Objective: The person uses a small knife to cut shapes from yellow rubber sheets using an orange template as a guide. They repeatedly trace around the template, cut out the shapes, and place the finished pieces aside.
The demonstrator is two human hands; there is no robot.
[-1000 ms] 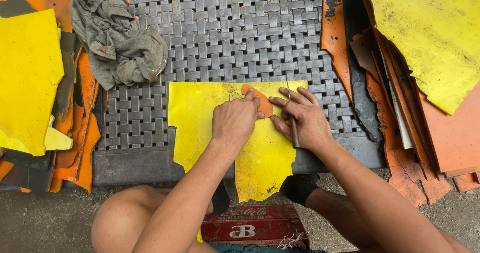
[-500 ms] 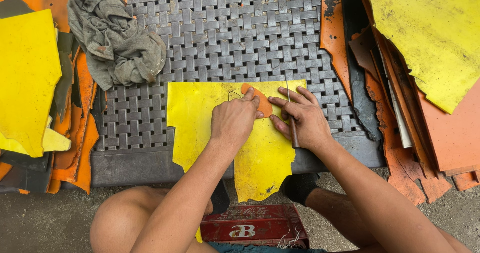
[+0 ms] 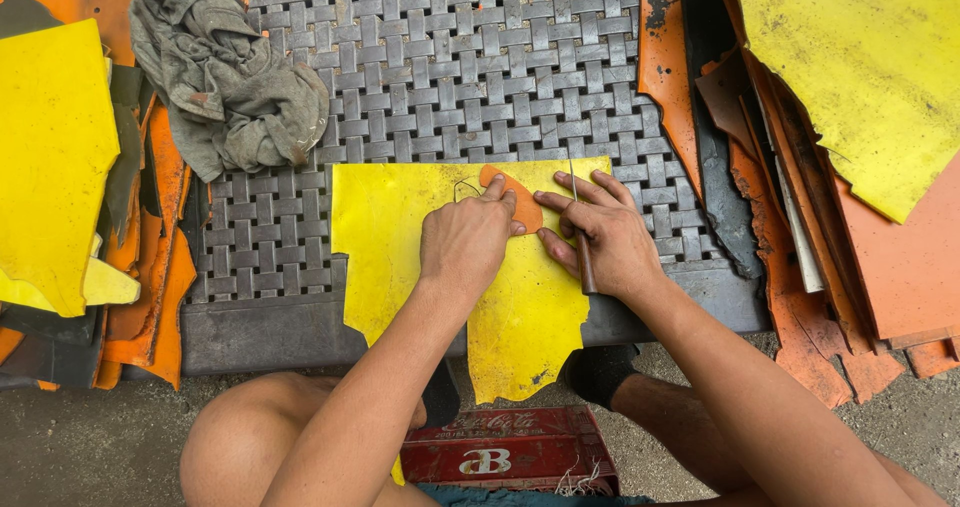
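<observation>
A yellow leather sheet (image 3: 390, 237) lies on a grey woven-pattern work surface (image 3: 450, 77) and hangs over its near edge. On it rests a small orange oval template (image 3: 512, 199). My left hand (image 3: 465, 247) presses down on the template with its fingertips. My right hand (image 3: 605, 237) sits just right of the template, fingers on the sheet, holding a thin awl-like tool (image 3: 580, 237) with a dark handle, its metal tip pointing away from me.
A crumpled grey rag (image 3: 230, 87) lies at the surface's far left. Stacks of yellow (image 3: 50, 157) and orange sheets (image 3: 900, 267) flank both sides. A red crate (image 3: 500, 452) stands between my knees on the concrete ground.
</observation>
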